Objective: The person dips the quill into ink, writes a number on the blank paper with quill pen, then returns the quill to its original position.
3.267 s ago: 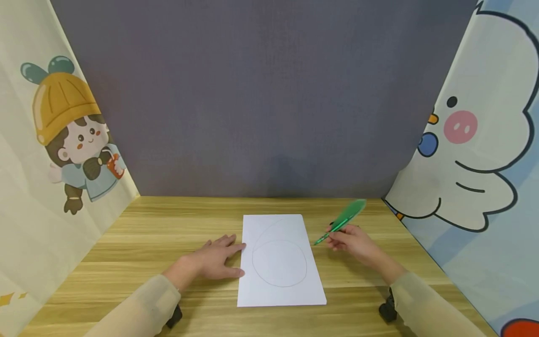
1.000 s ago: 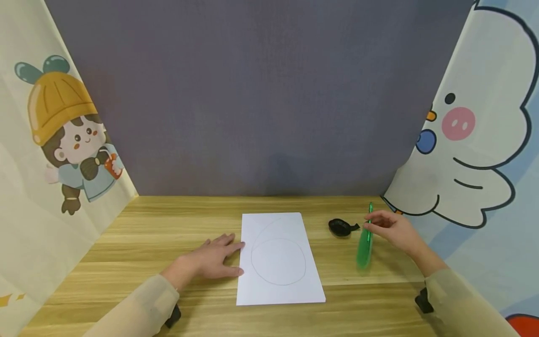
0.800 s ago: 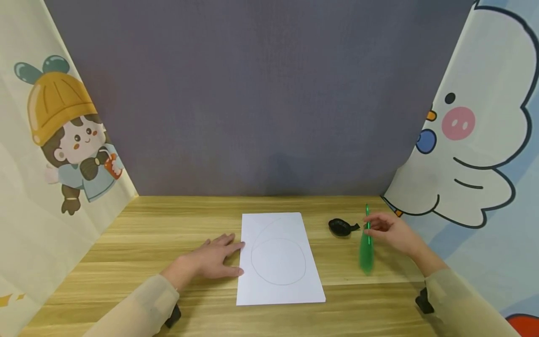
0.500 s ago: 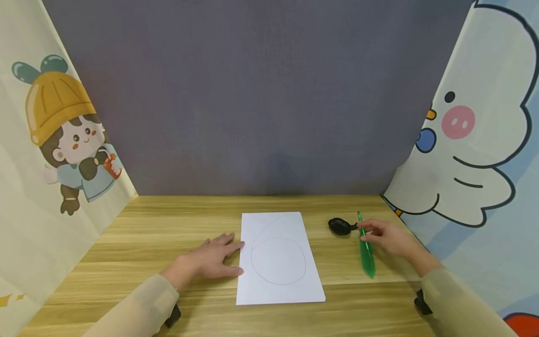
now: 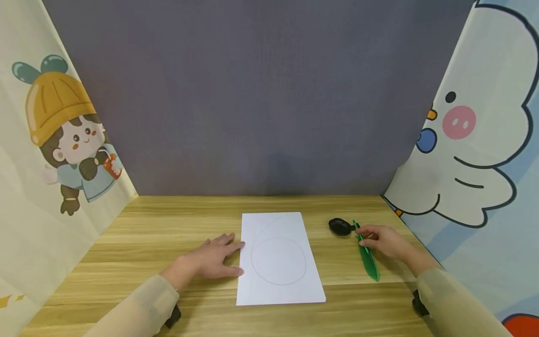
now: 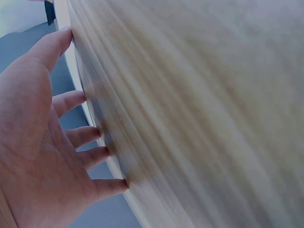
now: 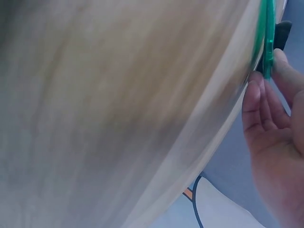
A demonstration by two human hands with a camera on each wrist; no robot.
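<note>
A green feather-shaped pen (image 5: 367, 257) slants on or just above the table at the right, its tip pointing away toward the back. My right hand (image 5: 387, 241) pinches it near the tip between thumb and fingers; the right wrist view shows the green pen (image 7: 269, 38) at the fingertips. Beside the tip lies a black rounded thing with a short neck (image 5: 339, 227); its neck meets or passes behind the pen. My left hand (image 5: 214, 257) rests with spread fingers, index finger and thumb touching the left edge of the white paper (image 5: 278, 297), which bears a thin drawn circle and a faint arc.
The wooden table (image 5: 168, 220) ends at a grey upright panel (image 5: 261, 117) behind. Printed cloths stand at both sides, with a cartoon child (image 5: 84, 135) on the left and a white cartoon bird (image 5: 484, 84) on the right.
The right hand has carried the pen from the paper's right side further right, turned its tip away and lowered it toward the black thing, which came into full view. The left hand stays put.
</note>
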